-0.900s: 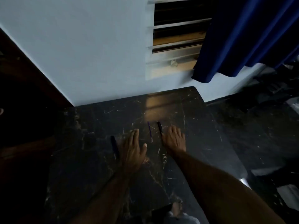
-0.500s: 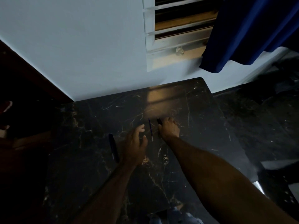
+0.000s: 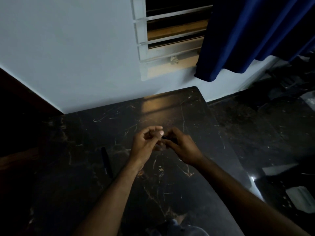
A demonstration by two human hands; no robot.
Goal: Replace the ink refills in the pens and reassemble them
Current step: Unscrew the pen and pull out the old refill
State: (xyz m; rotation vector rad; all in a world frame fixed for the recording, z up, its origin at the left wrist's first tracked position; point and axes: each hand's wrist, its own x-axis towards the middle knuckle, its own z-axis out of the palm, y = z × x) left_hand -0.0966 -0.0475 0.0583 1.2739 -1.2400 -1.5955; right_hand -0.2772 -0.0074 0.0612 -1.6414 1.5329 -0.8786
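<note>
surface: we see a dark marble-look table (image 3: 196, 120) with pale gold veining, its far edge against the wall | sheen: a warm reflection on the top beyond our hands | on it: one dark pen (image 3: 106, 161) lying flat, left of our left hand, well apart from it, pointing roughly away from us

Dark marble-patterned table (image 3: 85, 167) with pale veins, far edge pushed against a light blue wall (image 3: 68, 48) — warm glare on the top near the far right corner. Set in that wall, a louvred window (image 3: 172, 38) with white slats, half covered at right by a deep blue curtain (image 3: 247, 31). Beyond the table's right edge, dark glossy floor (image 3: 255, 130) — cluttered, too dim to make out.
</note>
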